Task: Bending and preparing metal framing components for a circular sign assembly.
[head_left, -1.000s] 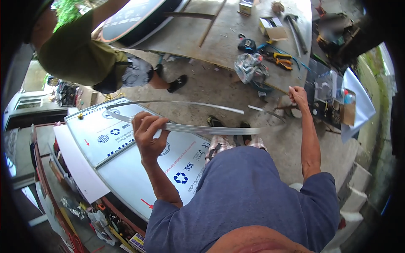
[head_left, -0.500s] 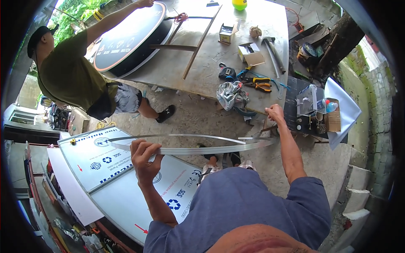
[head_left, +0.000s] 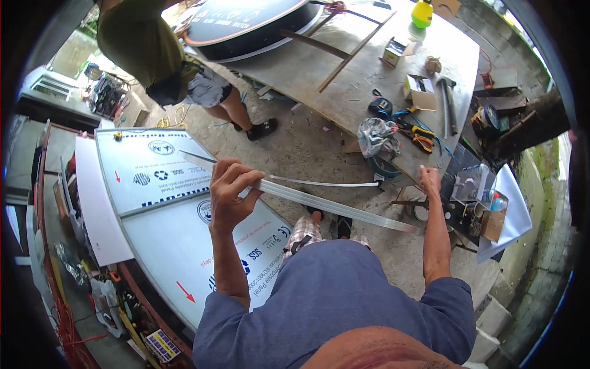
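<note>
My left hand (head_left: 233, 189) is closed round a long, thin silvery metal strip (head_left: 335, 206), which stretches in a shallow curve from the left panel across to the right, in front of my legs. A second narrow length (head_left: 326, 182) shows behind it; whether it belongs to the same strip I cannot tell. Close by the near right corner of the worktable, my right hand (head_left: 430, 180) is closed with the fingers curled, and what it holds, if anything, is hidden. Near that hand on the table are orange-handled pliers (head_left: 423, 141) and a crumpled plastic bag (head_left: 376, 136).
A printed composite panel (head_left: 175, 203) lies to my left. The worktable (head_left: 295, 80) bears a round sign (head_left: 246, 37), a tape measure (head_left: 380, 107), a hammer (head_left: 450, 107) and small boxes (head_left: 420, 92). Another person (head_left: 138, 49) stands at the far left. A clear bin (head_left: 472, 182) sits at right.
My view has shifted, so the table appears farther right. The strip now slopes down to the right rather than lying nearly level. My left hand still grips it; my right fist stays by the table corner.
</note>
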The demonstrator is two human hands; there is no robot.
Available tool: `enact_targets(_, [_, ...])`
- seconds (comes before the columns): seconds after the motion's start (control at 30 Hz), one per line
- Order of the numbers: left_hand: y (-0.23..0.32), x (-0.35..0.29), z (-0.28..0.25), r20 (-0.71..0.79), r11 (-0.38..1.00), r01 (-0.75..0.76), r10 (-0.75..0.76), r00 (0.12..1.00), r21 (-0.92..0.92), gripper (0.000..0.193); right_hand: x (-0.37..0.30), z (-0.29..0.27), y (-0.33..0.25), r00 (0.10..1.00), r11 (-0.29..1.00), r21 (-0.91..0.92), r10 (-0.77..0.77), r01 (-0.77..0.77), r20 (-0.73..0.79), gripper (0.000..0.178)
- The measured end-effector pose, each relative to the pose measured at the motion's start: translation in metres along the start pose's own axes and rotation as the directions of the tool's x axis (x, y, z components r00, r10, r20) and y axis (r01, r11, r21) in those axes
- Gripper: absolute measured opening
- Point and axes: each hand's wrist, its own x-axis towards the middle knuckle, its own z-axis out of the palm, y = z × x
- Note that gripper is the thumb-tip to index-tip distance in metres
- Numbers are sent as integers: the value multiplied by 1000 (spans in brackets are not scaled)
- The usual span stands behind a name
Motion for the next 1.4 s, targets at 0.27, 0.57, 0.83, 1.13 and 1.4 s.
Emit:
enact_targets(0.27, [-46, 10, -7, -111, 999, -7, 1, 994, -51, 33, 20, 18, 30, 817, 951, -207, 72, -229, -573, 43])
enact_targets(0.57, [-99, 13, -22, -136, 998, 16, -24, 990, -62, 32, 52, 45, 99, 608, 792, 251, 595, -557, -527, 60])
enact_targets(0.83, [-122, 22, -33, -131, 999, 42, -45, 990, -25, 32, 102, 52, 142, 546, 611, 319, 791, -724, -276, 44])
enact_targets(1.13, [-116, 33, -30, -160, 997, 76, -70, 985, 33, 34, 155, 63, 190, 198, 376, 359, 874, -854, -444, 29])
enact_targets(1.4, [-97, 46, -11, -182, 984, 169, -156, 971, 59, 35, 184, 94, 205, -177, 164, 691, 902, -704, -394, 40])
